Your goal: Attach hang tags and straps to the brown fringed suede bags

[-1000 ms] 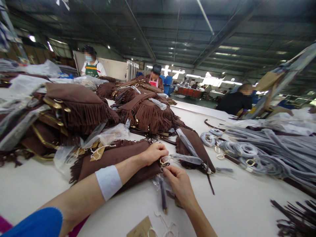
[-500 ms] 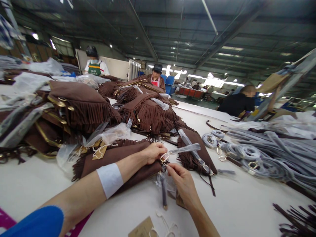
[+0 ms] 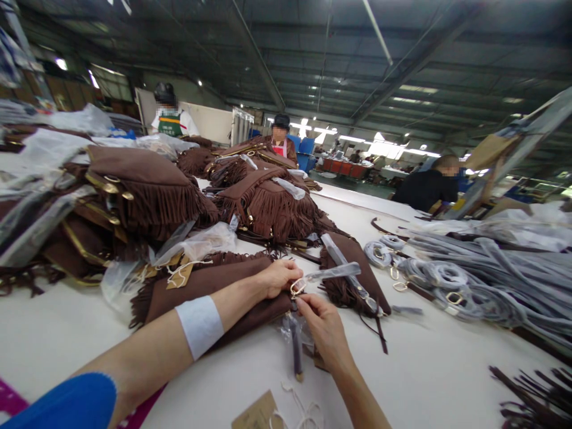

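Observation:
A brown fringed bag (image 3: 192, 292) lies on the white table in front of me, its end with metal fittings under my hands. My left hand (image 3: 282, 277) is closed at that end, beside a gold metal ring (image 3: 298, 286); what its fingers pinch is hidden. Just right of it, the fingertips of my right hand (image 3: 325, 325) pinch something small below the ring that I cannot make out. A plastic-wrapped strap (image 3: 330, 272) runs right from the ring. Below the ring hangs a dark wrapped pull (image 3: 296, 348) with a gold tip.
Brown fringed bags (image 3: 147, 185) are piled at left and centre back. Another bag (image 3: 353, 274) lies right of my hands. Wrapped straps (image 3: 469, 274) cover the right side. A cardboard tag (image 3: 255, 412) with white string lies near the front edge. Co-workers (image 3: 170, 122) are behind the table.
My right hand has shifted slightly left and up, closer to the gold ring. My left hand stays almost where it was.

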The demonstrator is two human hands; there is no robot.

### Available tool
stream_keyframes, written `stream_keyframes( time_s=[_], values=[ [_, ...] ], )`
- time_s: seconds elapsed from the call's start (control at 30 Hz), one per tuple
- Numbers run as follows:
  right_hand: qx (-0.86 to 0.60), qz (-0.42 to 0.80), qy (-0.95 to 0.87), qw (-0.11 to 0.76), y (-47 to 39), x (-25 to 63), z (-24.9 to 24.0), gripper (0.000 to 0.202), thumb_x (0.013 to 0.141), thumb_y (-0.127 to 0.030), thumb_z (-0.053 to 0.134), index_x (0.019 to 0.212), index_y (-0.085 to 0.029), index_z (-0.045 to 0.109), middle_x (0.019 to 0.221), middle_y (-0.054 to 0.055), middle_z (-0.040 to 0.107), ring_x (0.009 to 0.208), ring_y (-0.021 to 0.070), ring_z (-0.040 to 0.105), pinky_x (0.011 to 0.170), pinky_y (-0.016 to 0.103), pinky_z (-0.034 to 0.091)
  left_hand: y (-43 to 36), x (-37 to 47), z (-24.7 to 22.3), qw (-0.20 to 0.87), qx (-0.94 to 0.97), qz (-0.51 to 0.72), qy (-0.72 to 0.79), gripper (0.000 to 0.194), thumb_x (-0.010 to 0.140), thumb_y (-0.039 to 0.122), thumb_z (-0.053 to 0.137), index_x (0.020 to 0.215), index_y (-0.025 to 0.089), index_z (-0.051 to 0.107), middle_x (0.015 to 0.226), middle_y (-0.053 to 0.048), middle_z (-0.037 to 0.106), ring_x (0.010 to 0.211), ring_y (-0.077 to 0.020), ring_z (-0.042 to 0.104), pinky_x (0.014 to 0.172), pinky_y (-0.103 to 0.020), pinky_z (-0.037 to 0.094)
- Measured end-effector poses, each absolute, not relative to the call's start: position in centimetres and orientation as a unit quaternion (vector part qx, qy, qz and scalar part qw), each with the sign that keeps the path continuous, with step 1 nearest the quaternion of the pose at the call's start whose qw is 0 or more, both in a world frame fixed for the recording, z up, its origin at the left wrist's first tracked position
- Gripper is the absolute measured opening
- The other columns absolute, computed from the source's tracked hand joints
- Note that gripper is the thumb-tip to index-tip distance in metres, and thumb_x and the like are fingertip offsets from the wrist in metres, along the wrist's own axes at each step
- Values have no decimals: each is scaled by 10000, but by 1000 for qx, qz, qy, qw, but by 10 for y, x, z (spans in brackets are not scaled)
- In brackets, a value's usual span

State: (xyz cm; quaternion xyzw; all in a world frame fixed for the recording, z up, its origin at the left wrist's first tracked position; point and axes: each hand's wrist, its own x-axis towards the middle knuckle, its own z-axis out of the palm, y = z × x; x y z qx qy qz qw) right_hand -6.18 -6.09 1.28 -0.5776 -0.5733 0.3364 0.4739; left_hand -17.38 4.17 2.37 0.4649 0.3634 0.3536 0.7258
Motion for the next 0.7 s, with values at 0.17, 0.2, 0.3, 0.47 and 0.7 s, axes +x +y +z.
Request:
stream_keyframes(
  time_s=[0.17,0.2,0.3,0.47,0.7],
  values=[
    [-578,342,-569,475,-60,-62,11,308,781,-460,574,686,-184,670,621,-13,553,647,171,491,637,274,366,41,-174,24,717,469,354,375,250,720,201,693,633,157,462,482,56,515,415,-71,468,458,-196,380],
    [-577,343,-569,475,-59,-62,10,308,779,-461,577,682,-185,672,623,-12,557,649,172,491,642,276,366,41,-173,24,714,472,354,377,248,719,202,693,633,157,464,484,56,513,418,-71,468,459,-195,377],
    [-576,349,-568,473,-59,-65,10,316,772,-471,579,671,-188,675,639,0,582,667,182,501,655,280,368,38,-172,24,702,486,352,385,226,719,187,671,627,159,467,481,59,502,416,-70,455,456,-193,360],
    [-579,364,-555,474,-62,-70,16,403,770,-540,568,576,-190,615,570,-13,520,601,163,450,586,270,349,35,-168,21,659,519,359,409,180,701,147,627,599,162,479,473,66,474,424,-72,414,446,-196,313],
    [-597,383,-509,487,-62,-75,17,528,759,-662,546,517,-193,565,473,-38,399,471,119,316,431,259,236,33,-167,18,605,576,349,425,124,652,162,632,585,148,529,513,59,478,480,-78,390,460,-204,283]
  ],
)
